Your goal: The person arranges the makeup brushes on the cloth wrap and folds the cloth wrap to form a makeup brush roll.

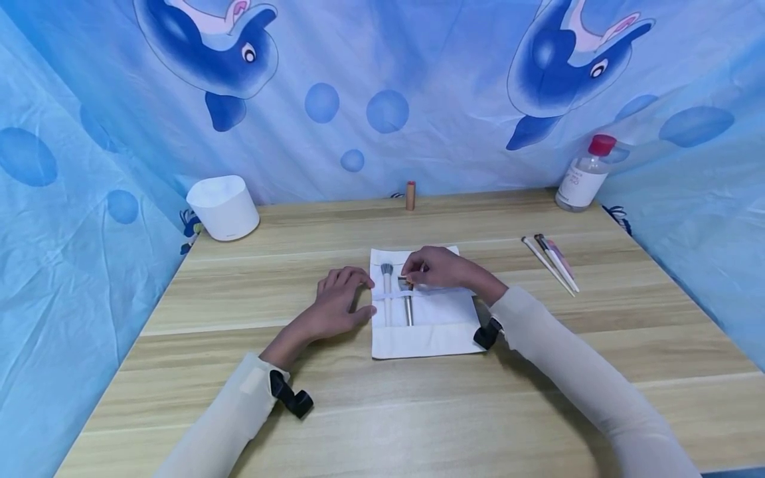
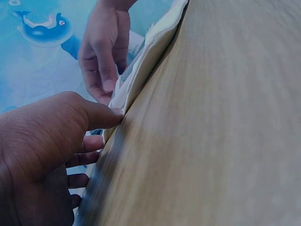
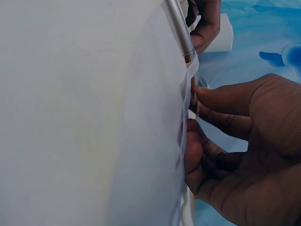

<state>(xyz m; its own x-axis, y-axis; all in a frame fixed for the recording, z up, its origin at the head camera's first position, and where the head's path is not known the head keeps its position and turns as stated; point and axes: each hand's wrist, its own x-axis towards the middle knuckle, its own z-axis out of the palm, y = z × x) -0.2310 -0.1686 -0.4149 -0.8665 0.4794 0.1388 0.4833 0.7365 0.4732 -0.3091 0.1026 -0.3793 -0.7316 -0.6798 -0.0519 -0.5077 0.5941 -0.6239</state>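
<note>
A white cloth brush roll lies unrolled on the table, an elastic band running across it. My left hand rests at its left edge, fingers spread, with the thumb and index fingertips at the cloth; the left wrist view has the thumb right at that edge. Over the upper part, my right hand pinches the top end of a silver-handled makeup brush. The brush's handle passes behind the band, and the fingers partly hide its head. To its left, a white-handled brush sits under the band.
Several slim brushes lie to the right on the wooden table. A white rounded container stands back left, a small brown tube at the back middle, and a clear bottle with a red cap back right. A blue curtain hangs behind.
</note>
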